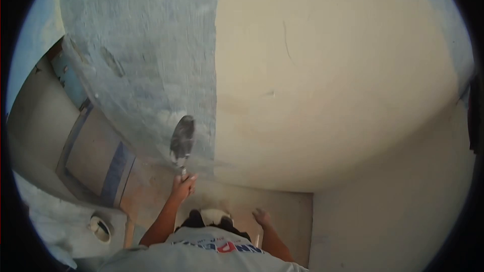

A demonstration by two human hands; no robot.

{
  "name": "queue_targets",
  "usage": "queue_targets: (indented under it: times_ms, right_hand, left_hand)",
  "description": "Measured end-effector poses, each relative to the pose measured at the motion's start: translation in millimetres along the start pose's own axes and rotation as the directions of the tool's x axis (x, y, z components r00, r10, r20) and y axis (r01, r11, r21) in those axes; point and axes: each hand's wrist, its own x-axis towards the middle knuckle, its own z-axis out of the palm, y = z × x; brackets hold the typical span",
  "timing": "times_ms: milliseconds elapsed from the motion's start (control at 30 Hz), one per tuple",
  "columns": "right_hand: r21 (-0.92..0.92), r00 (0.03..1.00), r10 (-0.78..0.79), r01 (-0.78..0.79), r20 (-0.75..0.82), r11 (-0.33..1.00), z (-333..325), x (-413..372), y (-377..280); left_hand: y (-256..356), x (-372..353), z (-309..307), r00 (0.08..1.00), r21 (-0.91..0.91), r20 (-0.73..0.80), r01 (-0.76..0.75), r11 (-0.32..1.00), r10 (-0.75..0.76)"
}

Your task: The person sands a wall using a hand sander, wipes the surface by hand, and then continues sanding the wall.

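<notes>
My left hand (184, 187) is closed round the handle of a trowel (182, 138). Its dark, rounded blade carries whitish smears and points up toward the wall. Behind the blade is a grey-blue coated strip of wall (151, 30), streaked with vertical marks. To the right of that strip, beyond a straight vertical edge, the wall is cream (322, 60). Low on the right, away from the wall surface, my right hand (261, 216) hangs with its fingers apart and nothing in it.
A pale rounded object (216, 216) lies between my dark shoes on the dusty floor (227, 194). At lower left, a white round container (100, 229) rests on a pale surface. A plain side wall (383, 206) stands to the right, and a doorway opening (96, 156) to the left.
</notes>
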Motion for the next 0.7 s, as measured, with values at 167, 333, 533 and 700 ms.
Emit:
queue_targets:
  times_ms: [167, 333, 533, 700]
  right_hand:
    - [0.332, 0.990, 0.041, -0.083, 0.132, 0.940, 25.0, -5.6, -9.1]
    - [0.702, 0.836, 0.318, -0.548, 0.446, 0.455, 8.9, -63.0, 54.0]
    - [0.755, 0.825, 0.380, -0.548, 0.418, 0.360, 89.9, -91.0, 188.9]
    - [0.713, 0.878, 0.236, -0.477, 0.417, 0.513, 70.0, 15.0, 125.2]
  left_hand:
    - [14.6, -9.9, 48.8, 0.999, -0.117, 0.003, -0.053, 0.992, 0.054]
    - [5.5, -28.1, 51.4, 0.993, 0.002, 0.091, -0.074, 0.997, 0.073]
    - [-8.6, -41.3, 51.6, 0.989, -0.258, -0.067, 0.113, 0.959, -0.134]
    - [-36.3, -36.6, 49.1, 0.949, -0.497, 0.040, 0.290, 0.818, -0.312]
